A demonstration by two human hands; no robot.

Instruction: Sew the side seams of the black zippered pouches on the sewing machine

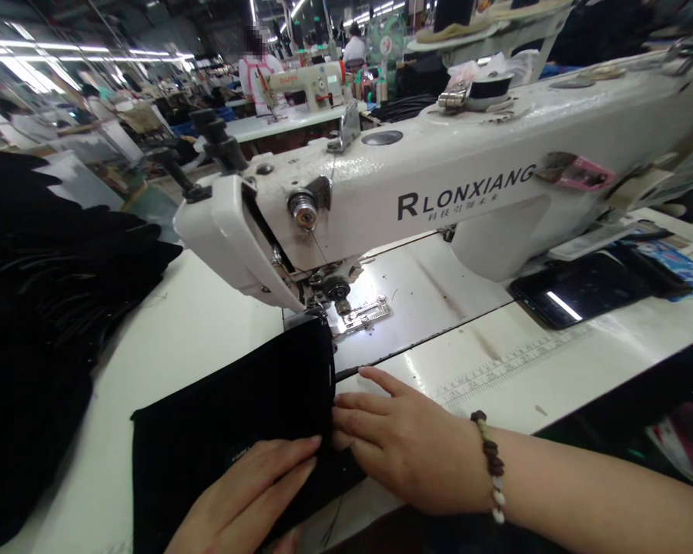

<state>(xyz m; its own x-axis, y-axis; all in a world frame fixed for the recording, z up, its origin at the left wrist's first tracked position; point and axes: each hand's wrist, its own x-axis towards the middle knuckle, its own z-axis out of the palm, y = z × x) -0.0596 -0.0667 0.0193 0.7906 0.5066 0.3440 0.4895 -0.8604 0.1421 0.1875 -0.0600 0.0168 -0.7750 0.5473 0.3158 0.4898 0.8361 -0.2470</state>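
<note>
A black fabric piece point(208, 408) lies on the white table, its far corner under the needle area of a white sewing machine point(358, 200). My left hand point(254, 492) rests on the near part of the fabric, fingers together on top and the thumb partly showing below, gripping it. Beside the left fingertips is a small label point(239, 454), partly covered. With bent fingers, my right hand point(398, 431) holds the fabric's right edge, one finger stretched toward the machine bed. The presser foot point(317, 312) is partly hidden by the fabric and the machine head.
A large pile of black pieces point(46, 323) stands at the left. On the right of the table lie a black phone point(583, 285) and a blue packet point(681, 265). A printed ruler point(497, 373) runs along the front edge. Behind are another sewing machine point(306, 81) and several people.
</note>
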